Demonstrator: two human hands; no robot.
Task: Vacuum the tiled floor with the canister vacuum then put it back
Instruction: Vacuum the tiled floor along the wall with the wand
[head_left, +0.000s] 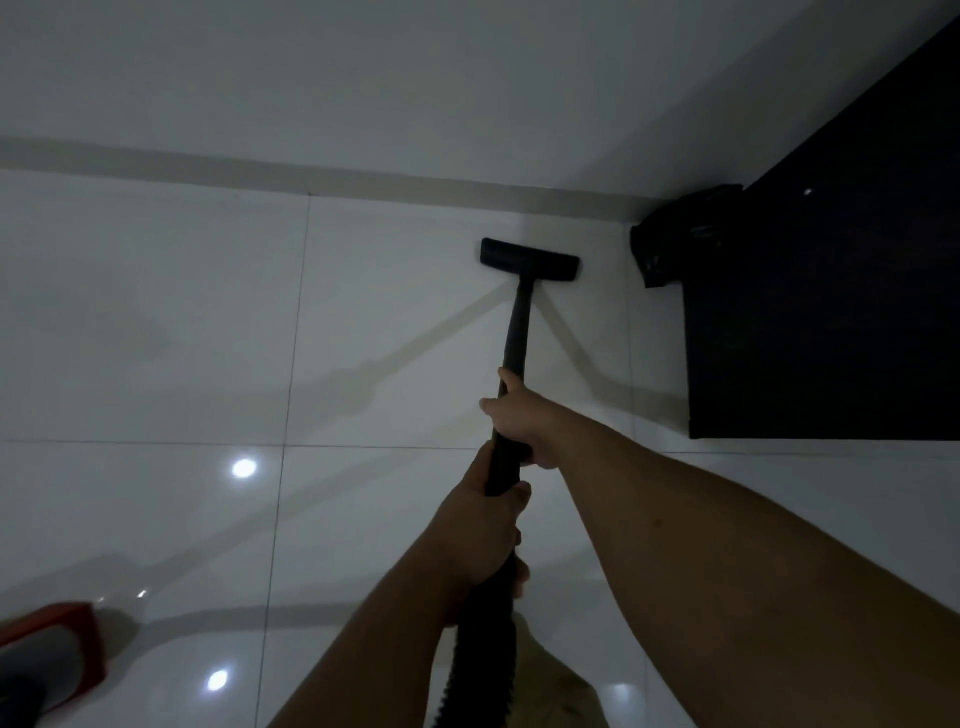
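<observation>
While the vacuum wand (514, 332) is angled from the lower centre of the view up toward 12 o'clock, it is gripped by both hands. The right hand (519, 421) is closed fully around the black tube at its upper grip, and the left hand (483, 530) is wrapped tightly around the tube just below, toward 6 o'clock, where the ribbed hose (478, 649) begins. The floor head (530, 260) is set flat on the tiled floor (156, 338), lying close to the skirting strip (208, 166) at the foot of the white wall (363, 67). A dark crumpled bag (675, 239) is seen at 3 o'clock from the floor head, pressed into the corner against a dark cabinet (831, 286) that occupies the 2 o'clock region. A red and grey object (57, 654), probably the vacuum's canister, is partly cut off at 8 o'clock, well apart from the floor head. Bright ceiling-light reflections are shown on the glossy tiles toward 7 o'clock.
</observation>
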